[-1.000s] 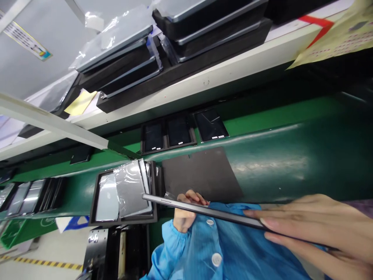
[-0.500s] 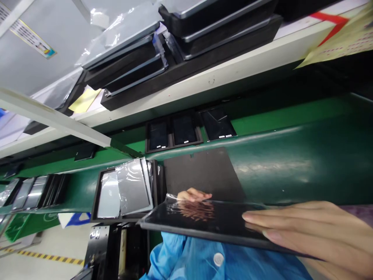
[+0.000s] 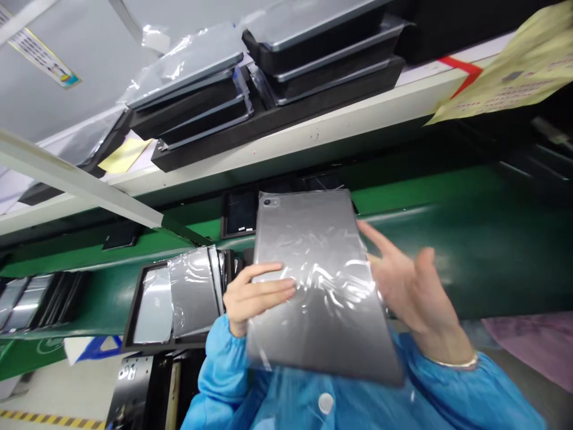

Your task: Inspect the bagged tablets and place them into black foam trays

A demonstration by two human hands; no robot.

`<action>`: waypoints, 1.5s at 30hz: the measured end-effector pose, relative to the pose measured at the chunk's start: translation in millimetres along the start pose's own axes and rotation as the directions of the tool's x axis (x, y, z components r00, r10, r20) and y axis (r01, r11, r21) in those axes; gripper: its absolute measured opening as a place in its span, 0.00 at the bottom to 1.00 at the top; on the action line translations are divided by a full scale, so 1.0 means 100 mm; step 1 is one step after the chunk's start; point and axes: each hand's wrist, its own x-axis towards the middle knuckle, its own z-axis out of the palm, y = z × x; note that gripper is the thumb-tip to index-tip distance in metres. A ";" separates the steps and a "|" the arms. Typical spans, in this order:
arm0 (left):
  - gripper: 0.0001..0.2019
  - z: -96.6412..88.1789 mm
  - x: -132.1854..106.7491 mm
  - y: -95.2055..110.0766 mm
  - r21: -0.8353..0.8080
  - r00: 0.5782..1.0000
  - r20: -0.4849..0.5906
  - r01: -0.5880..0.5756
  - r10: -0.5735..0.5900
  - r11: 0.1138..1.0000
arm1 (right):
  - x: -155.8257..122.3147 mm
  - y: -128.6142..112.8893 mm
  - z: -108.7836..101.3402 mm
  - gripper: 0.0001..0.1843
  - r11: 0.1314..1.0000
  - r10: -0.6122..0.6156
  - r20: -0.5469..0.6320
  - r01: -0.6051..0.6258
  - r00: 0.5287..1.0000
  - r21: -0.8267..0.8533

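Observation:
A grey tablet (image 3: 313, 251) in clear plastic film is held up in front of my blue-sleeved chest, its back and corner camera facing me. My left hand (image 3: 253, 295) grips its left edge, with fingers lying over the back and the thumb hidden. At the right edge, my right hand (image 3: 409, 286) is spread, palm partly showing and thumb raised; it is a little blurred. Some of its fingertips meet or pass behind the edge, and I cannot tell how firmly they touch. The tablet's screen side is hidden.
To the left, a black tray (image 3: 134, 304) holds film-wrapped tablets (image 3: 194, 292) on the green bench (image 3: 470, 257). Another dark tablet (image 3: 242, 212) lies behind the held one. Above, a white shelf (image 3: 286, 134) carries stacked black trays (image 3: 322, 65). A slanted white post (image 3: 85, 182) stands left.
The tablet has turned from a nearly flat pose with its glossy screen visible to upright with its grey back showing. My right hand has opened away from its right end.

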 end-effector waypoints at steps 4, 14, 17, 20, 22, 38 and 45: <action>0.21 0.24 0.12 0.14 0.214 0.949 0.122 -0.311 0.291 0.926 | 0.04 0.09 0.00 0.42 0.999 0.034 -0.086 -0.036 0.996 -0.029; 0.31 0.58 -0.17 0.20 0.055 0.931 -0.317 0.209 -0.181 0.976 | -0.25 0.03 -0.05 0.29 0.977 -0.143 -0.283 0.089 0.949 -0.195; 0.30 0.50 -0.03 0.35 -0.373 0.792 -0.256 0.448 -0.554 0.813 | -0.39 -0.02 0.02 0.30 0.970 -0.170 -0.410 0.078 0.896 -0.231; 0.35 0.45 0.04 0.52 -0.378 0.841 -0.087 0.468 -0.534 0.799 | -0.47 -0.06 0.10 0.31 0.971 -0.153 -0.474 0.043 0.867 -0.235; 0.39 0.46 0.06 0.60 -0.217 0.885 -0.072 0.436 -0.460 0.873 | -0.49 -0.08 0.13 0.31 0.973 -0.139 -0.488 0.029 0.862 -0.227; 0.30 0.50 0.19 0.65 -0.067 0.950 -0.063 0.300 -0.305 0.951 | -0.54 -0.05 0.12 0.29 0.976 -0.117 -0.495 0.007 0.861 -0.218; 0.29 0.51 0.20 0.65 -0.080 0.948 -0.062 0.307 -0.312 0.948 | -0.55 0.00 0.08 0.28 0.974 -0.135 -0.508 0.021 0.851 -0.224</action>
